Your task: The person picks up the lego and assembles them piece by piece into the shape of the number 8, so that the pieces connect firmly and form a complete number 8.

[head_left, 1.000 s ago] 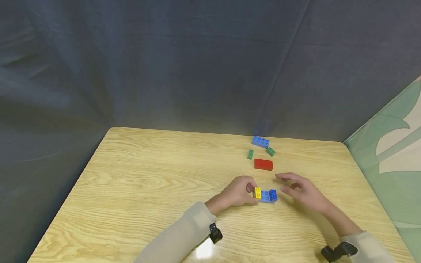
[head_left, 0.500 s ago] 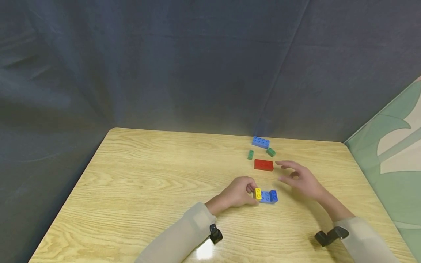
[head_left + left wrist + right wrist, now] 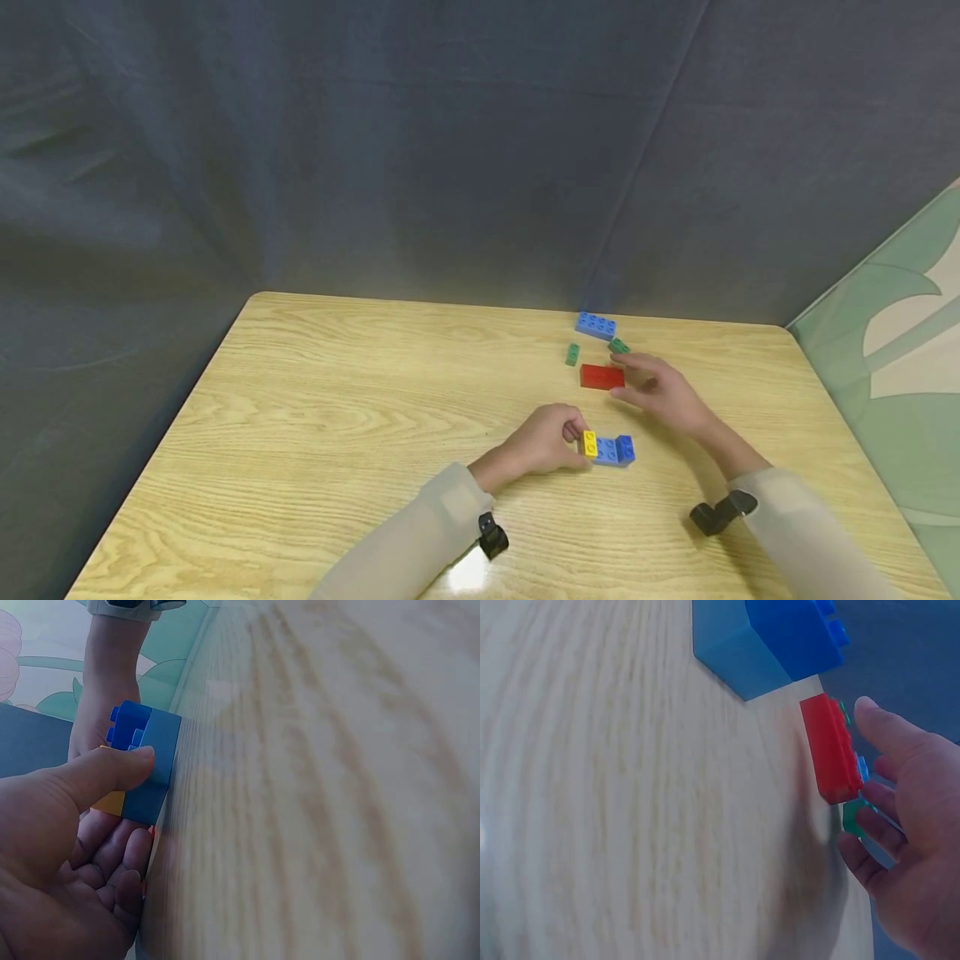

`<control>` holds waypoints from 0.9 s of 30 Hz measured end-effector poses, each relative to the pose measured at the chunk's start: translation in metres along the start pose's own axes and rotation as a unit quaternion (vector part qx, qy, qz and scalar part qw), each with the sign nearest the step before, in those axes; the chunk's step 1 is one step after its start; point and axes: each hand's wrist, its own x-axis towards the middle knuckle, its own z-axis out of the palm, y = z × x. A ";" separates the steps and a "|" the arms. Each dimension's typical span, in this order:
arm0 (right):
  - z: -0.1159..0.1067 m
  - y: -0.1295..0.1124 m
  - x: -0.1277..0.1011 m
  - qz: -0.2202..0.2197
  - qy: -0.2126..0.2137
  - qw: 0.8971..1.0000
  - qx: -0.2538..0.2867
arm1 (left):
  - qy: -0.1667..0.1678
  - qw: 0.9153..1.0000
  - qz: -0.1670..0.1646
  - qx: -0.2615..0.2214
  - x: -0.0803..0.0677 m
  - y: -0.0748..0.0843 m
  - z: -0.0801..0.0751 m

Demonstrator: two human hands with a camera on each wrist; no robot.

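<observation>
My left hand (image 3: 551, 437) pinches the left end of a stacked block piece: a light-blue building brick (image 3: 606, 452) with a small yellow brick (image 3: 589, 444) on its left end and a dark-blue brick (image 3: 626, 448) on its right. In the left wrist view the thumb lies along the light-blue side, and the piece sits low at the tabletop. Beyond it, a red brick (image 3: 600, 377) lies on the table. My right hand (image 3: 660, 392) is at the red brick's right end, thumb and fingers spread. The right wrist view shows a gap between this hand and the red brick (image 3: 826, 746).
Behind the red brick are two small green bricks, one on the left (image 3: 572, 354) and one on the right (image 3: 618, 345), partly behind the right fingers. A longer blue brick (image 3: 596, 326) lies near the far edge of the wooden table (image 3: 360, 375). A dark curtain (image 3: 450, 167) hangs behind.
My right hand has moved forward and to the left, from beside the stacked piece to the red brick's right end. The left hand stays put, holding the stacked piece.
</observation>
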 end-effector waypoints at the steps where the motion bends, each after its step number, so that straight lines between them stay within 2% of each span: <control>1: 0.001 0.000 0.001 0.001 0.000 1.000 -0.001 | 0.000 1.000 -0.001 0.000 0.000 0.000 0.000; 12: 0.013 0.003 0.010 0.002 0.011 1.000 -0.011 | -0.003 1.000 -0.004 -0.001 0.000 0.000 0.000; 19: 0.017 0.005 0.011 0.017 0.011 0.999 -0.033 | -0.004 1.000 -0.003 0.000 0.001 -0.002 0.001; 27: 0.018 0.003 0.012 0.005 0.023 0.998 -0.066 | -0.004 1.000 -0.003 0.001 0.001 -0.003 0.001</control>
